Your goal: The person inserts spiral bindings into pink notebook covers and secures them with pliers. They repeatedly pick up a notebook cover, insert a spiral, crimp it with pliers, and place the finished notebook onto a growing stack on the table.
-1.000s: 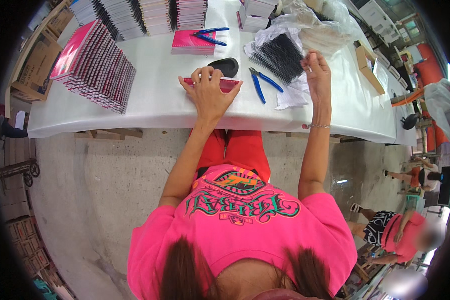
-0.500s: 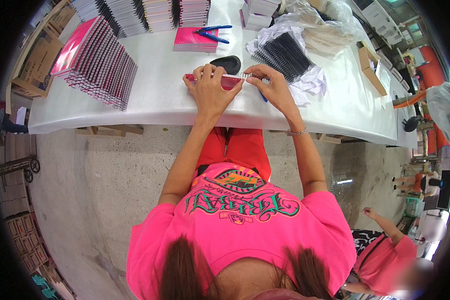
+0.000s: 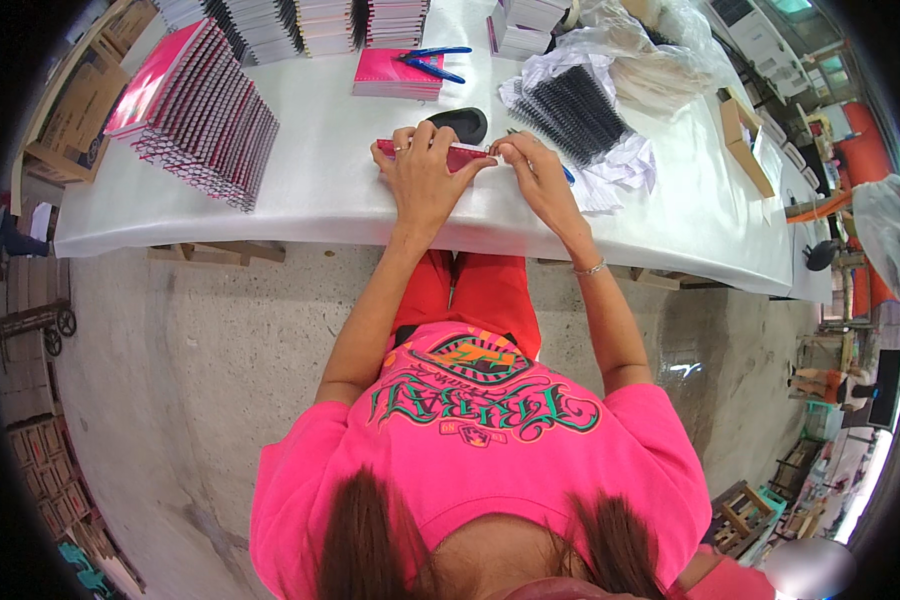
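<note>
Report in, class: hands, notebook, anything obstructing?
Left hand gripping pink notebook. Right hand at its right end, hold unclear. Blue nippers partly hidden by right hand.

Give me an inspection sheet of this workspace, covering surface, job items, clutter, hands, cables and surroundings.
Surface: white-covered table.
Job items: pink booklet, held; black coils on crumpled white paper; tall bound stack.
Clutter: black oval object; blue-handled cutters on a small pink stack; another blue handle, mostly hidden.
Hands: left hand spans the booklet; right hand at its right end, grip unclear.
Cables: nothing seen.
Surroundings: concrete floor; cardboard boxes and wheeled cart at left.
</note>
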The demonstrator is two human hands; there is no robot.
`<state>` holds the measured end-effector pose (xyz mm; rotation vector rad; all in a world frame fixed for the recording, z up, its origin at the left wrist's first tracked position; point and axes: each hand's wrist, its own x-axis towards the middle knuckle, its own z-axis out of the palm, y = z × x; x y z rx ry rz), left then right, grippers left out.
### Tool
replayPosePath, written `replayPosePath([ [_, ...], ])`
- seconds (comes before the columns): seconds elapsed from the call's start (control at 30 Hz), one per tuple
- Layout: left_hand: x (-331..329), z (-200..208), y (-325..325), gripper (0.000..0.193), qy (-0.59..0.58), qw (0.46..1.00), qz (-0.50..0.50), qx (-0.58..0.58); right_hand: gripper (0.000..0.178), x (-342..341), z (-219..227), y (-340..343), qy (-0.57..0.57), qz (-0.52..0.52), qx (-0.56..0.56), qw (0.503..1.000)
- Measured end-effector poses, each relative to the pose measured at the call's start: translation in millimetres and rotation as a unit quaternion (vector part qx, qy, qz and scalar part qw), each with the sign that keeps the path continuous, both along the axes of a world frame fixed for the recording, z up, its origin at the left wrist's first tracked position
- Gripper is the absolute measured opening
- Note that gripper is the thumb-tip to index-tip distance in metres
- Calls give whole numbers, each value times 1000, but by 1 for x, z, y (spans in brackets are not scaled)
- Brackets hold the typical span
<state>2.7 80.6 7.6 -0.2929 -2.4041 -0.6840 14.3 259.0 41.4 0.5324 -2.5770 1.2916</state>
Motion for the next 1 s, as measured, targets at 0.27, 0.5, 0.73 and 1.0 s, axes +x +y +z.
replayPosePath([
  [0.27,-3,3,-11,36,-44,998,-42,-9,15,1,4,-12,58,-52,79,994],
  [0.5,-5,3,-27,41,10,985,-82,151,17,-4,2,-15,85,-32,84,992],
  [0.73,-2,-4,-55,48,-99,952,-118,266,22,-20,14,-9,-19,106,66,992],
  [1.0,-5,0,-106,51,-96,952,-136,256,52,-71,-33,-34,28,38,172,984],
])
